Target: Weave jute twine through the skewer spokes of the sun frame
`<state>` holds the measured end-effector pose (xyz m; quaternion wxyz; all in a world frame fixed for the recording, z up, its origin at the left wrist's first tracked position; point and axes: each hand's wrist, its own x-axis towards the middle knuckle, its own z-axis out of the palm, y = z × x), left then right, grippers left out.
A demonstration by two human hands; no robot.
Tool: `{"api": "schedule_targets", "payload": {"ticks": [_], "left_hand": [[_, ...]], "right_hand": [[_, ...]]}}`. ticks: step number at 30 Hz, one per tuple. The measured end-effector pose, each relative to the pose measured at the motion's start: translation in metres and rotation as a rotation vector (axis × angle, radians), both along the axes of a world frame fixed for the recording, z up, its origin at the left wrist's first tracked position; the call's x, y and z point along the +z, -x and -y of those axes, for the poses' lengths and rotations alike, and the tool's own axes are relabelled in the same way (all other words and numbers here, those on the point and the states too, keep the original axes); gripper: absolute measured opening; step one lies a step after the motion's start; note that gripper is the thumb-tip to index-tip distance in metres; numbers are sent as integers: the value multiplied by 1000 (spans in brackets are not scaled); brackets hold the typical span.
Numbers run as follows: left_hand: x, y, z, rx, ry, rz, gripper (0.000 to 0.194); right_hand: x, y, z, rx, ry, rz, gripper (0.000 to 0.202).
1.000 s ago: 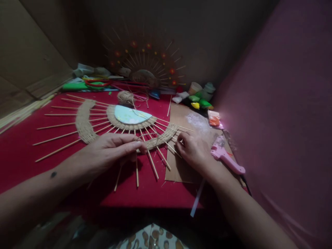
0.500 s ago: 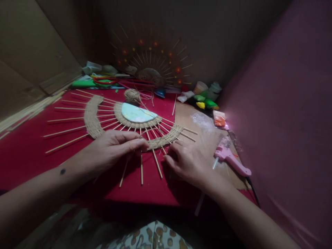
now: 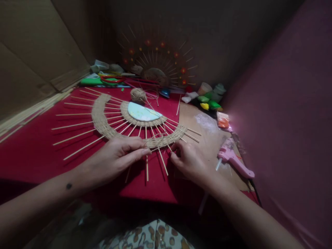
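A half-round piece of thin sticks and woven twine (image 3: 100, 116) lies on the red cloth, with a pale blue-green half disc (image 3: 142, 112) at its centre. My left hand (image 3: 127, 152) pinches the lower edge of the outer woven band, thumb in front. On the band's right part, my right hand (image 3: 185, 157) has its fingers curled in at the edge near a stick; its fingertips are partly hidden. Loose twine runs from a ball (image 3: 138, 95) behind the half disc, over it, towards the band.
A pink glue gun (image 3: 233, 159) rests on a brown board (image 3: 186, 114) at the right. Behind are red-handled scissors (image 3: 112, 79), small coloured packets (image 3: 214, 104) and a finished-looking stick fan with red flowers (image 3: 155, 74). Cardboard stands at the left.
The view has shifted, so most things appear a little further right. My left hand still pinches the band, and my right hand stays curled at its edge.
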<state>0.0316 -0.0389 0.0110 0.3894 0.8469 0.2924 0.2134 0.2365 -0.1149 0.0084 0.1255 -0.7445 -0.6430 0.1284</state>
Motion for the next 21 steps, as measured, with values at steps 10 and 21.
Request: {"api": "schedule_targets", "payload": {"ticks": [10, 21], "left_hand": [[-8, -5, 28, -159, -286, 46, 25], [-5, -31, 64, -200, -474, 194, 23]], "right_hand": [[12, -5, -16, -10, 248, -435, 38], [8, -3, -22, 25, 157, -237, 29]]}}
